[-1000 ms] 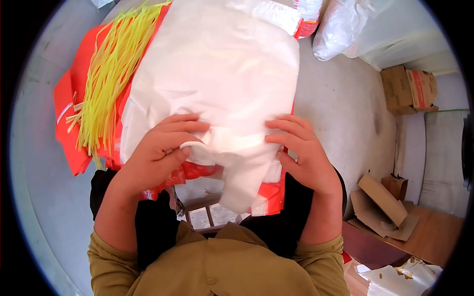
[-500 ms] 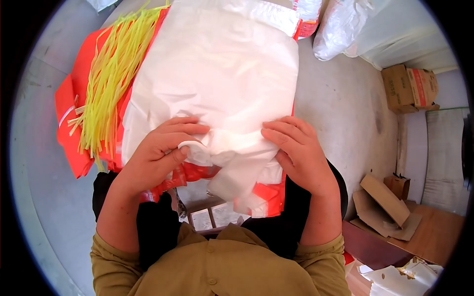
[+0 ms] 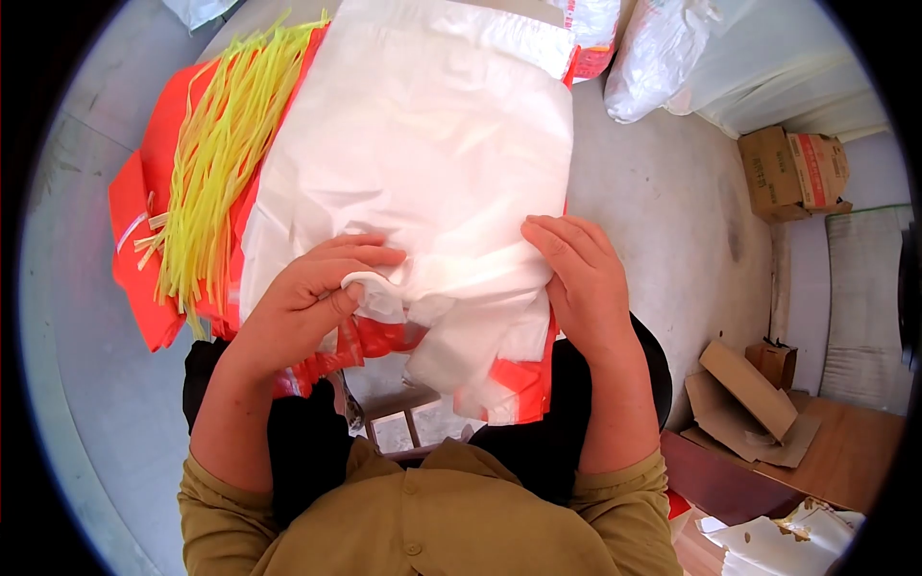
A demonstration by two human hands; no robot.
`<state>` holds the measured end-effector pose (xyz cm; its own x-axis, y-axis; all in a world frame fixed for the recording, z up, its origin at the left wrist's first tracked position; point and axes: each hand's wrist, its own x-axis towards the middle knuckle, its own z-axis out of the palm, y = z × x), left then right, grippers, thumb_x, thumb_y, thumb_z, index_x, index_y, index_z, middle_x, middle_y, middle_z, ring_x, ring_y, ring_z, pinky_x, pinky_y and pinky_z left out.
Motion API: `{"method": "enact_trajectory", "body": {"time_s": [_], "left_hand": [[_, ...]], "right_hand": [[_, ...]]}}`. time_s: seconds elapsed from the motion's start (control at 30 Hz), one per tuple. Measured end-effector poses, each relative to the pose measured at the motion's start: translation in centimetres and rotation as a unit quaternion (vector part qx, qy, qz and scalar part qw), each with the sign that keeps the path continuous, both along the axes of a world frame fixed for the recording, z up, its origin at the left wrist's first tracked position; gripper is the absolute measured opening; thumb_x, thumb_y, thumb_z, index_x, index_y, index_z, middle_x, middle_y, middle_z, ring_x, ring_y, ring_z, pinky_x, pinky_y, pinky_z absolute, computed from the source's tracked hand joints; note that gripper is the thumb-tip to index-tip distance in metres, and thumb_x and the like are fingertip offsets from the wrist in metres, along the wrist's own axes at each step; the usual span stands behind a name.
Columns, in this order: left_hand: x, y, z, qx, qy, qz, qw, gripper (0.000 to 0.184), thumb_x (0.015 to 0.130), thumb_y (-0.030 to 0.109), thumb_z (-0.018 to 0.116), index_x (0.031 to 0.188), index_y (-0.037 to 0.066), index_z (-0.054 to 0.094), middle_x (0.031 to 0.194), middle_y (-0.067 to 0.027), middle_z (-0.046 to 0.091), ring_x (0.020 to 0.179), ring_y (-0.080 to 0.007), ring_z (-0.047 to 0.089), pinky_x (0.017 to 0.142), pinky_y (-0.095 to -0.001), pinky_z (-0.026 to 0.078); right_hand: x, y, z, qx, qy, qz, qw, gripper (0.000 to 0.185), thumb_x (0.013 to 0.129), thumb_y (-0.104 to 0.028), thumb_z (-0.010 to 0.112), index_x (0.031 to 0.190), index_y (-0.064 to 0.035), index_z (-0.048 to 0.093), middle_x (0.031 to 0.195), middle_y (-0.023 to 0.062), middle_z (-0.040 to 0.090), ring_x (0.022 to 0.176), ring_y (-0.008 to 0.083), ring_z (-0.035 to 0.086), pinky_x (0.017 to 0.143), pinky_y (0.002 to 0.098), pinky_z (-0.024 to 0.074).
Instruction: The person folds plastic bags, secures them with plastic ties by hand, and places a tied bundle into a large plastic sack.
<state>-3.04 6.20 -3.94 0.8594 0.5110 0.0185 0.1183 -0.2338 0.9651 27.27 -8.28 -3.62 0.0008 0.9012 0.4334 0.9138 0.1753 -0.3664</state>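
A large white plastic bag [image 3: 432, 144], lying over red plastic bags [image 3: 523, 384], spreads across my lap, its near end crumpled and folded. My left hand [image 3: 322, 278] pinches a rolled white edge of that bag between thumb and fingers. On the bag's right edge rests my right hand [image 3: 584, 274], fingers stretched side by side with the tips on the plastic; its thumb is mostly hidden. Left of the white bag, a bundle of thin yellow plastic strips [image 3: 221, 154] lies on red plastic [image 3: 139, 230].
Clear plastic-wrapped packs [image 3: 658, 67] stand at the far right. A cardboard box [image 3: 792, 173] is by the wall, and a flattened, opened carton [image 3: 749, 403] lies on a brown wooden surface [image 3: 836, 461]. Pale floor [image 3: 663, 192] shows between.
My right hand has shifted slightly up and right along the bag's edge, its fingers drawn closer together. My left hand keeps its pinch in nearly the same place.
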Motion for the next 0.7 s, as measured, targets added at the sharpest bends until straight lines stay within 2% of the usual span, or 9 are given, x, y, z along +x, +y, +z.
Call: {"method": "enact_trajectory", "body": {"time_s": [0.17, 0.27, 0.47, 0.5, 0.6, 0.63, 0.7], "left_hand": [[0.0, 0.1, -0.1, 0.005, -0.002, -0.006, 1.000, 0.028, 0.100, 0.008, 0.052, 0.119, 0.002, 0.071, 0.143, -0.0124, 0.066, 0.149, -0.0352, 0.044, 0.121, -0.0480, 0.034], [-0.1, 0.1, 0.3, 0.004, 0.001, -0.007, 1.000, 0.029, 0.097, 0.005, 0.052, 0.119, 0.002, 0.071, 0.144, -0.0126, 0.065, 0.149, -0.0350, 0.043, 0.122, -0.0477, 0.034], [-0.2, -0.2, -0.3, 0.018, -0.021, -0.010, 1.000, 0.031, 0.091, -0.003, 0.055, 0.117, 0.001, 0.072, 0.144, -0.0126, 0.065, 0.148, -0.0346, 0.043, 0.121, -0.0472, 0.034], [-0.2, -0.2, -0.3, 0.025, -0.022, -0.008, 0.999, 0.032, 0.090, -0.004, 0.056, 0.116, 0.001, 0.072, 0.144, -0.0125, 0.065, 0.148, -0.0349, 0.043, 0.121, -0.0472, 0.035], [0.0, -0.5, -0.2, 0.069, -0.008, -0.010, 0.998, 0.035, 0.086, -0.006, 0.058, 0.115, 0.004, 0.074, 0.143, -0.0124, 0.064, 0.148, -0.0362, 0.044, 0.120, -0.0476, 0.036], [0.0, -0.6, 0.2, 0.100, 0.007, -0.016, 0.995, 0.036, 0.085, -0.007, 0.059, 0.114, 0.006, 0.075, 0.143, -0.0124, 0.064, 0.147, -0.0371, 0.044, 0.120, -0.0480, 0.036], [0.1, -0.8, 0.3, 0.169, 0.031, -0.031, 0.985, 0.037, 0.082, -0.006, 0.061, 0.114, 0.008, 0.075, 0.142, -0.0124, 0.065, 0.146, -0.0387, 0.045, 0.119, -0.0491, 0.037]], "right_hand": [[0.3, 0.2, -0.2, 0.041, -0.052, 0.046, 0.997, 0.043, 0.074, 0.002, 0.067, 0.115, -0.0100, 0.074, 0.120, 0.0066, 0.073, 0.109, 0.0311, 0.066, 0.091, 0.0441, 0.0532], [-0.8, -0.1, 0.6, 0.038, -0.059, 0.081, 0.994, 0.044, 0.069, 0.006, 0.070, 0.110, -0.0092, 0.076, 0.121, 0.0060, 0.074, 0.110, 0.0308, 0.066, 0.093, 0.0442, 0.0518], [-2.9, -1.5, 1.6, 0.033, -0.060, 0.152, 0.986, 0.026, 0.076, -0.009, 0.071, 0.102, -0.0122, 0.076, 0.123, 0.0021, 0.074, 0.113, 0.0281, 0.065, 0.097, 0.0448, 0.0488], [-3.2, -1.5, 2.2, 0.018, -0.064, 0.175, 0.982, 0.025, 0.081, -0.014, 0.068, 0.105, -0.0129, 0.076, 0.123, 0.0027, 0.074, 0.113, 0.0273, 0.066, 0.093, 0.0445, 0.0519], [-3.1, -1.6, 2.0, -0.026, 0.065, 0.251, 0.966, 0.026, 0.082, -0.013, 0.067, 0.107, -0.0089, 0.075, 0.117, 0.0059, 0.075, 0.106, 0.0289, 0.068, 0.089, 0.0443, 0.0539], [-2.5, -1.5, 2.0, -0.059, 0.102, 0.272, 0.955, 0.025, 0.079, -0.012, 0.075, 0.103, -0.0047, 0.077, 0.112, 0.0099, 0.078, 0.100, 0.0312, 0.072, 0.085, 0.0407, 0.0564], [-1.8, -1.4, 1.5, -0.110, 0.156, 0.284, 0.940, 0.027, 0.081, -0.010, 0.076, 0.107, -0.0034, 0.077, 0.113, 0.0120, 0.078, 0.102, 0.0325, 0.072, 0.087, 0.0418, 0.0569]]}}
